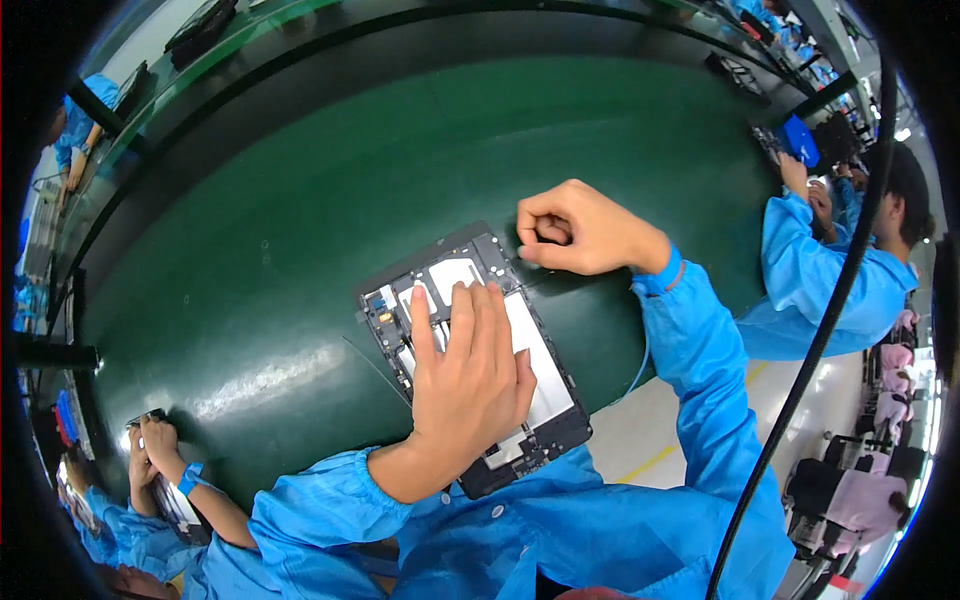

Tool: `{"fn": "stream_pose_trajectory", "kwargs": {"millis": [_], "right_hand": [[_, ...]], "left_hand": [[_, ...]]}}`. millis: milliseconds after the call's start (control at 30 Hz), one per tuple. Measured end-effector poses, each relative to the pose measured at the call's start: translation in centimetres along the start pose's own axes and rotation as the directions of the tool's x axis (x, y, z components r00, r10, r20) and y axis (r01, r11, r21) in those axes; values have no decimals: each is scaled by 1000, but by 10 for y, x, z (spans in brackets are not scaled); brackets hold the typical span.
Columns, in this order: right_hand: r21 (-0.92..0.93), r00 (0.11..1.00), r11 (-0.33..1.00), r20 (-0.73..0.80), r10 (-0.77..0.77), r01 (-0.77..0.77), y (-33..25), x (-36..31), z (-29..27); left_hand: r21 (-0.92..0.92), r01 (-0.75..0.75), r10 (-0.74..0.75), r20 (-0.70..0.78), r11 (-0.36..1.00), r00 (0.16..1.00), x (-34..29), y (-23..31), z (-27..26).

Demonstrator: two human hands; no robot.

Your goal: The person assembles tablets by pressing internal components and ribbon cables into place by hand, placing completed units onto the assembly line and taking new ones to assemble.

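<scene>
An opened tablet (545, 380) lies tilted on the green tabletop, close to my body. Its dark frame, silver battery area, white plates and small circuit parts are exposed. My left hand (470, 375) rests on it with the fingers stretched out flat, covering part of the middle. Just off the tablet's upper right corner, my right hand (590, 230) is held above the table with curled fingers and the thumb drawn in. Whatever may be between those fingertips is too small to make out. A blue band circles my right wrist.
The green table (330, 180) curves around, with a dark raised ledge (420, 35) at its far side. A black cable (835, 330) hangs down on the right. Co-workers in blue sit to the right (820, 260) and left (160, 540), handling devices. A blue box (800, 140) stands at far right.
</scene>
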State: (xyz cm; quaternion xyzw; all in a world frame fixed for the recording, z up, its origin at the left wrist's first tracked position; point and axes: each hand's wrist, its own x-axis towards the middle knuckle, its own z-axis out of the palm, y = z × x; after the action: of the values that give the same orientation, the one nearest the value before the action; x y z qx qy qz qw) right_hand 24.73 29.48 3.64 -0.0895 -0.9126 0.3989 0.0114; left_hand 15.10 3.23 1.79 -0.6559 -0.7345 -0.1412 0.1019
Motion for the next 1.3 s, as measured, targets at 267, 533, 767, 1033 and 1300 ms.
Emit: {"fn": "stream_pose_trajectory", "kwargs": {"millis": [267, 533, 767, 1033, 1300], "right_hand": [[323, 967, 940, 255, 30, -114, -3, -13, 6], [346, 998, 937, 53, 33, -49, -8, -5, 27], [313, 960, 939, -276, -54, 143, -6, 8, 61], [47, 861, 951, -439, -255, 305, 4, 15, 66], [248, 913, 920, -353, -207, 305, 3, 25, 71]], "left_hand": [[-28, 17, -16, 32, 999, 999, 1, 0, 3], [12, 32, -33, 76, 999, 997, 2, 3, -4], [17, -7, 7, -12, 1000, 1000, -5, 3, 1], [-26, 3, -4, -28, 1000, 1000, -3, 3, 0], [-3, -28, 28, -45, 1000, 999, -3, 2, 2]]}}
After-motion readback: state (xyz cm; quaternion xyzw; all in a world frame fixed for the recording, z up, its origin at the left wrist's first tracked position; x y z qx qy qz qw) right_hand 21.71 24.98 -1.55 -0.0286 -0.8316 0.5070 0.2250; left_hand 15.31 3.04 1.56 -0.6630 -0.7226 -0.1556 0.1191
